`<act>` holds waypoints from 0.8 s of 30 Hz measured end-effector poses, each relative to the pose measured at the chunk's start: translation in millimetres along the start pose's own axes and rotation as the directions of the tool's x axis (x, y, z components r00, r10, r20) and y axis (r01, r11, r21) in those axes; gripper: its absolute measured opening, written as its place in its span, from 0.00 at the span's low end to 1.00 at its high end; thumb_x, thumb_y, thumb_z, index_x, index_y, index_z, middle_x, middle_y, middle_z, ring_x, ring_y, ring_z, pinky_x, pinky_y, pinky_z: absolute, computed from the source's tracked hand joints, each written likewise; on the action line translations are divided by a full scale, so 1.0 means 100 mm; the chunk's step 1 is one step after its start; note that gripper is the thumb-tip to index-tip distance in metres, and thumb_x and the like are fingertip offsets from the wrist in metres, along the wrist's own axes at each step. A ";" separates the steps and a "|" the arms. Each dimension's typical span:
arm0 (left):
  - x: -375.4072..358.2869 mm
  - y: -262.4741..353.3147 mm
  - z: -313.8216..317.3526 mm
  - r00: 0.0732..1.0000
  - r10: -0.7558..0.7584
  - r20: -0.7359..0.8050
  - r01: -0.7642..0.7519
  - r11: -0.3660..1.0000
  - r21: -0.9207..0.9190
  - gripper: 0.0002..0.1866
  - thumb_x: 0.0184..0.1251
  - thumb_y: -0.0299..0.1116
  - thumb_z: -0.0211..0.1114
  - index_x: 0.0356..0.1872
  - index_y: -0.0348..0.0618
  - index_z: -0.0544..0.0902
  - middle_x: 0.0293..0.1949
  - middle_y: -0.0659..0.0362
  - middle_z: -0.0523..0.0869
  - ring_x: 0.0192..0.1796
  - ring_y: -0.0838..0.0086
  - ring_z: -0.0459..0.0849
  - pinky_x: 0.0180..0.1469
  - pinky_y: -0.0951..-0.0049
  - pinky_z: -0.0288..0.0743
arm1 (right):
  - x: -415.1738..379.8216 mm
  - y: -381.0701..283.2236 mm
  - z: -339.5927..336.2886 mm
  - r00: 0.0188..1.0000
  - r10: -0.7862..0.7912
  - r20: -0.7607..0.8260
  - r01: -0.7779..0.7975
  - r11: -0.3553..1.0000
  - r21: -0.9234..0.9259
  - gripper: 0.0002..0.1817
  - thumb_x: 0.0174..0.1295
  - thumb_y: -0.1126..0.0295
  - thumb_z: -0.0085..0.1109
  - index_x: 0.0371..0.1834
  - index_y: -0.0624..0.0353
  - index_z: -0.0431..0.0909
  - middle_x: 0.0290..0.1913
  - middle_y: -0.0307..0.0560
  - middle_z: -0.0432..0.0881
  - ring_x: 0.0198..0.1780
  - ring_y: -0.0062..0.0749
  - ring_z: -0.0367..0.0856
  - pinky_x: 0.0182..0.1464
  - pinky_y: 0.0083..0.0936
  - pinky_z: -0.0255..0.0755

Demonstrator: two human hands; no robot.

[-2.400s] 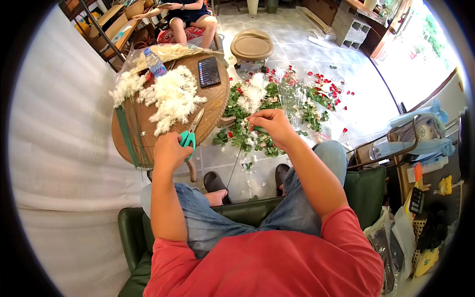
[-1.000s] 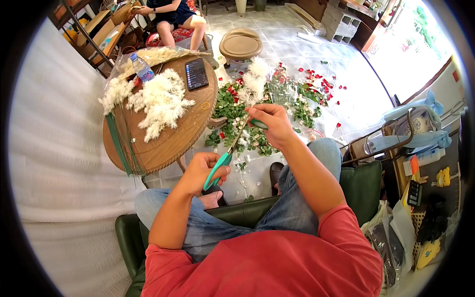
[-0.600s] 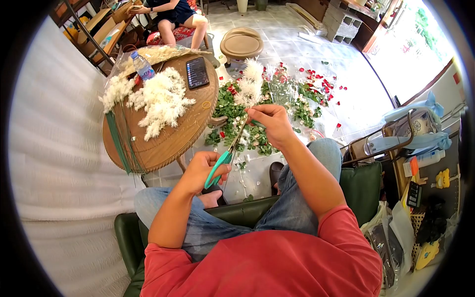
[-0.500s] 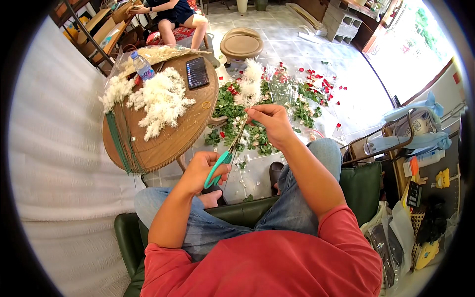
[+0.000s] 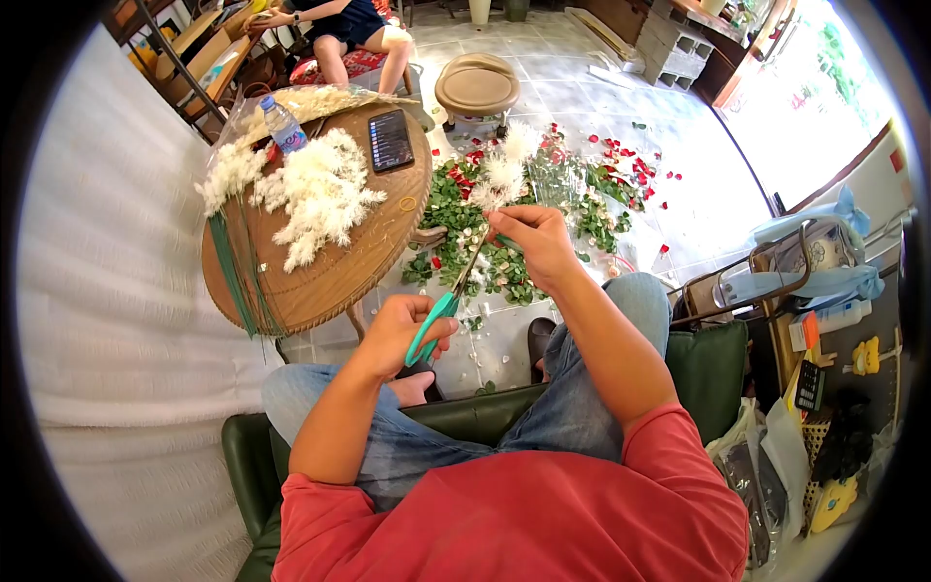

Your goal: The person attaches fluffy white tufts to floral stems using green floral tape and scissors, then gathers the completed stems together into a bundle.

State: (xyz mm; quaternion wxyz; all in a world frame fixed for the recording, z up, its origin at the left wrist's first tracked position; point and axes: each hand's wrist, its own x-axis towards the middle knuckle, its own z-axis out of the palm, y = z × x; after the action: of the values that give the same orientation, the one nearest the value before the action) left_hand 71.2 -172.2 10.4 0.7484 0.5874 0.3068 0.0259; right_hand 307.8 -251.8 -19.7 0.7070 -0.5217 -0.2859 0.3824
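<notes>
My left hand [image 5: 400, 335] is closed around the handles of a pair of scissors [image 5: 434, 328] with turquoise grips. Their blades point up and away, and the tips reach the fingers of my right hand [image 5: 531, 238]. That hand pinches the lower end of a white fluffy dried-flower sprig [image 5: 502, 175], which stands up beyond my fingertips. A short green piece shows by my right fingers; what it is I cannot make out. More white fluffy sprigs [image 5: 325, 194] lie on the round wooden table [image 5: 364, 262], with thin green stems [image 5: 233, 276] hanging toward its near edge.
A phone [image 5: 391, 141], a water bottle [image 5: 282, 126] and a yellow ring [image 5: 407, 204] are on the table. Leaves and red petals [image 5: 621, 165] litter the floor past my feet. A stool [image 5: 477, 82] stands beyond. Another person [image 5: 354, 34] sits at the back left.
The white sprig leans a little more to the right. Both hands stay almost in place, with the scissor tips still at my right fingers.
</notes>
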 end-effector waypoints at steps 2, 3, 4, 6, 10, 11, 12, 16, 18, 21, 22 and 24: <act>0.03 -0.05 -0.02 1.000 0.019 -0.003 -0.019 1.000 0.002 0.10 0.62 0.30 0.73 0.35 0.32 0.83 0.24 0.57 0.84 0.23 0.78 0.80 0.26 0.78 0.72 | 0.00 -0.01 0.00 1.000 0.013 0.003 -0.013 1.000 0.021 0.11 0.64 0.69 0.69 0.39 0.68 0.88 0.31 0.42 0.86 0.34 0.21 0.80 0.40 0.22 0.73; 0.05 -0.08 -0.03 0.999 0.038 -0.006 -0.038 0.999 0.006 0.11 0.62 0.30 0.73 0.35 0.32 0.83 0.25 0.57 0.84 0.24 0.79 0.80 0.27 0.78 0.72 | 0.00 -0.01 0.01 1.000 0.025 0.005 -0.026 0.999 0.043 0.11 0.65 0.69 0.69 0.39 0.68 0.88 0.31 0.43 0.86 0.34 0.22 0.79 0.40 0.22 0.73; 0.06 -0.10 -0.03 0.999 0.039 -0.006 -0.039 0.999 0.005 0.11 0.62 0.30 0.73 0.35 0.32 0.83 0.25 0.57 0.84 0.24 0.79 0.80 0.27 0.78 0.72 | -0.01 -0.02 0.01 1.000 0.025 0.006 -0.025 0.999 0.042 0.11 0.65 0.69 0.69 0.39 0.68 0.88 0.31 0.43 0.86 0.34 0.22 0.79 0.40 0.22 0.73; 0.08 -0.13 -0.03 0.998 0.064 -0.019 -0.064 0.998 -0.003 0.11 0.62 0.30 0.73 0.35 0.31 0.83 0.25 0.57 0.85 0.25 0.78 0.81 0.27 0.78 0.73 | -0.02 -0.04 0.01 0.999 0.044 0.018 -0.045 0.996 0.082 0.10 0.64 0.69 0.68 0.37 0.68 0.88 0.30 0.43 0.86 0.35 0.23 0.80 0.40 0.23 0.72; 0.11 -0.17 -0.06 0.996 0.084 -0.042 -0.084 0.996 -0.004 0.11 0.62 0.30 0.73 0.35 0.31 0.83 0.25 0.57 0.85 0.25 0.78 0.81 0.28 0.79 0.74 | -0.01 -0.05 -0.01 0.997 0.064 0.034 -0.065 0.997 0.046 0.10 0.64 0.69 0.69 0.34 0.68 0.87 0.30 0.44 0.86 0.35 0.23 0.80 0.39 0.25 0.72; 0.11 -0.17 -0.08 0.995 0.084 -0.047 -0.084 0.996 0.001 0.11 0.61 0.29 0.74 0.35 0.31 0.83 0.25 0.57 0.85 0.25 0.78 0.81 0.28 0.79 0.74 | -0.02 -0.07 0.00 0.996 0.090 0.026 -0.091 0.994 0.066 0.10 0.64 0.70 0.69 0.34 0.68 0.87 0.30 0.44 0.86 0.35 0.24 0.81 0.39 0.26 0.72; 0.12 -0.17 -0.08 0.995 0.084 -0.052 -0.084 0.996 0.006 0.10 0.61 0.28 0.74 0.35 0.31 0.84 0.26 0.56 0.85 0.26 0.79 0.82 0.28 0.79 0.74 | -0.03 -0.09 0.01 0.993 0.116 0.018 -0.117 0.989 0.087 0.09 0.64 0.70 0.69 0.34 0.67 0.86 0.30 0.44 0.86 0.35 0.24 0.81 0.38 0.27 0.73; 0.11 -0.14 -0.09 0.996 0.077 -0.054 -0.076 0.997 0.017 0.10 0.60 0.27 0.75 0.35 0.30 0.84 0.25 0.57 0.85 0.26 0.79 0.82 0.27 0.79 0.74 | -0.06 -0.14 0.04 0.993 0.121 0.019 -0.122 0.987 0.102 0.09 0.62 0.71 0.70 0.35 0.67 0.86 0.29 0.45 0.86 0.34 0.26 0.82 0.38 0.28 0.73; 0.11 -0.14 -0.12 0.993 0.092 -0.072 -0.087 0.994 0.063 0.10 0.59 0.27 0.75 0.34 0.30 0.83 0.25 0.57 0.85 0.25 0.80 0.81 0.27 0.80 0.74 | -0.06 -0.16 0.03 0.990 0.141 0.020 -0.142 0.985 0.093 0.07 0.62 0.72 0.69 0.35 0.67 0.85 0.29 0.47 0.85 0.34 0.29 0.83 0.38 0.29 0.75; 0.10 -0.13 -0.14 0.994 0.091 -0.068 -0.084 0.992 0.091 0.10 0.58 0.27 0.75 0.34 0.30 0.83 0.24 0.58 0.85 0.24 0.81 0.80 0.27 0.81 0.73 | -0.06 -0.17 0.00 0.984 0.173 0.041 -0.177 0.972 0.152 0.15 0.61 0.71 0.71 0.44 0.74 0.83 0.32 0.49 0.86 0.32 0.32 0.85 0.37 0.29 0.78; 0.10 -0.13 -0.14 0.994 0.091 -0.067 -0.084 0.992 0.092 0.10 0.58 0.27 0.75 0.34 0.30 0.83 0.24 0.58 0.85 0.24 0.81 0.80 0.27 0.81 0.73 | -0.06 -0.18 0.00 0.984 0.172 0.040 -0.176 0.972 0.153 0.15 0.61 0.71 0.71 0.44 0.74 0.83 0.32 0.49 0.86 0.32 0.32 0.85 0.37 0.29 0.78; 0.10 -0.13 -0.14 0.995 0.069 -0.065 -0.064 0.995 0.083 0.08 0.58 0.24 0.73 0.34 0.31 0.84 0.25 0.58 0.85 0.24 0.80 0.81 0.26 0.81 0.74 | -0.06 -0.18 0.00 0.983 0.181 0.043 -0.185 0.973 0.139 0.15 0.61 0.71 0.70 0.44 0.75 0.82 0.32 0.49 0.86 0.32 0.32 0.85 0.36 0.29 0.78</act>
State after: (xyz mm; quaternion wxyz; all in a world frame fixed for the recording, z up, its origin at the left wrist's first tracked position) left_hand 68.3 -159.9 -7.5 0.7119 0.6259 0.3131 0.0583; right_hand 309.2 -259.6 -2.9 0.6999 -0.4884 -0.2192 0.4729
